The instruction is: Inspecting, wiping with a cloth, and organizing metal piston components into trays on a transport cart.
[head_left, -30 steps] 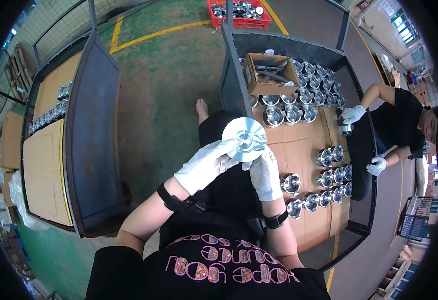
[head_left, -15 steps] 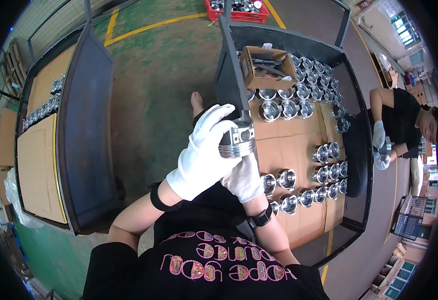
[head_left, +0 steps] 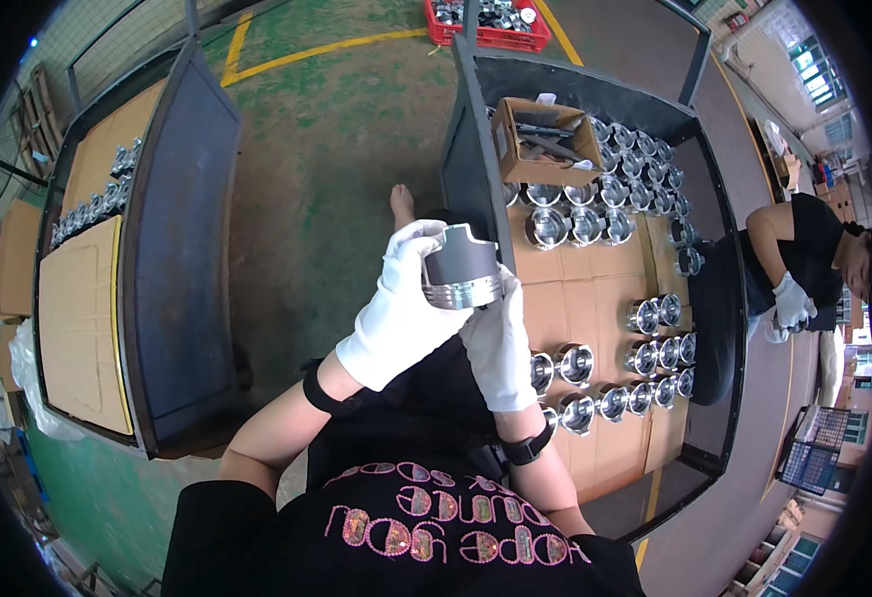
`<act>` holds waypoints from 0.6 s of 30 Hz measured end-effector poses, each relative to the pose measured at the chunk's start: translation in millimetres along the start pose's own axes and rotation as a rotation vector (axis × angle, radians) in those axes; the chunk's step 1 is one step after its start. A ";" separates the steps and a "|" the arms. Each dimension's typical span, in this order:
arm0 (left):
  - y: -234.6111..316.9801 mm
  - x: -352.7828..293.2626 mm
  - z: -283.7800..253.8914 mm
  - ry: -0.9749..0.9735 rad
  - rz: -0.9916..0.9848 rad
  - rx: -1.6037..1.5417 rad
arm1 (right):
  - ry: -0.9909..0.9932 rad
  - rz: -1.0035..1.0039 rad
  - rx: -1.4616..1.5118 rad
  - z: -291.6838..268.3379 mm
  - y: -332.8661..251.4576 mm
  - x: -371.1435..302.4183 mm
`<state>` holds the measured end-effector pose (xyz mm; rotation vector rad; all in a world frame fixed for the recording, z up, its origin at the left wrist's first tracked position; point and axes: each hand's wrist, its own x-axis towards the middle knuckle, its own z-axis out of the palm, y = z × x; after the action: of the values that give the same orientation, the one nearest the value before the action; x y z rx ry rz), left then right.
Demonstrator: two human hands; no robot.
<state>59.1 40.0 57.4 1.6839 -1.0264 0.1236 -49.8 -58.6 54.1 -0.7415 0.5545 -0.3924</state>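
Between my two white-gloved hands is a metal piston (head_left: 461, 267), held up in front of me with its dark grey skirt facing me and its ringed, shiny end lower. My left hand (head_left: 401, 308) grips it from the left, fingers curled round its upper edge. My right hand (head_left: 498, 343) holds its lower right side, thumb against the ringed end. To the right, several similar pistons (head_left: 575, 410) stand in rows on the cardboard (head_left: 575, 289) lining a dark metal-framed table.
An open cardboard box (head_left: 545, 139) of dark pieces stands at the table's far left corner. A second cart (head_left: 182, 259) with more metal parts is on the left. A red crate (head_left: 485, 30) sits on the floor ahead. Another person (head_left: 794, 259) in white gloves works at the right.
The piston has turned in my hands: its pin-hole side faced me before, and now its smooth dark skirt does. My right hand has come round to its right side.
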 end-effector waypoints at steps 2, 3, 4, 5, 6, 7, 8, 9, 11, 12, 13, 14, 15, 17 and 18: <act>-0.5 -0.9 -2.2 -0.019 -0.028 -0.008 | -0.032 0.119 0.126 -1.6 -1.5 2.6; 0.4 -1.8 -3.5 -0.045 -0.064 -0.012 | -0.047 0.240 0.217 -2.1 -1.1 3.2; 1.6 -3.1 -5.0 -0.063 -0.095 -0.016 | -0.084 0.331 0.286 -3.2 -2.0 4.0; 1.9 -2.2 -3.8 -0.034 -0.079 -0.107 | -0.085 0.401 0.353 -3.2 -1.9 5.0; 3.1 -2.9 -4.5 -0.045 -0.082 -0.104 | -0.146 0.467 0.404 -3.5 -2.0 3.6; 4.1 -3.8 -5.2 -0.055 -0.088 -0.100 | -0.300 0.504 0.595 -3.7 -3.0 5.7; 4.5 -4.7 -5.9 -0.064 -0.095 -0.093 | -0.290 0.481 0.611 -3.7 -2.9 4.3; 3.6 -5.0 -6.5 -0.072 -0.108 -0.113 | -0.265 0.457 0.564 -4.3 -4.2 4.6; -0.8 -6.2 -6.9 -0.089 -0.136 -0.155 | -0.297 0.395 0.553 -5.6 -5.4 3.5; -3.9 -7.5 -6.9 -0.115 -0.152 -0.090 | -0.285 0.307 0.410 -6.5 -5.8 3.7; -7.5 -9.1 -6.9 -0.141 -0.166 -0.026 | -0.284 0.219 0.268 -7.4 -5.7 3.4; -11.0 -11.4 -6.7 -0.157 -0.171 0.033 | -0.290 0.122 0.144 -8.5 -6.0 4.2; -14.0 -14.0 -4.8 -0.170 -0.193 0.028 | -0.250 0.078 0.190 -8.6 -4.4 4.2; -17.7 -20.7 1.5 -0.166 -0.214 0.037 | -0.020 -0.097 -0.135 -8.0 -1.1 5.4; -18.9 -24.4 3.8 -0.172 -0.239 0.034 | 0.084 -0.177 -0.299 -7.3 0.9 5.3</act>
<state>55.3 50.8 28.6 1.8592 -0.9444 -0.1632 -49.9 -64.6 47.3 -1.0697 0.6360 -0.5133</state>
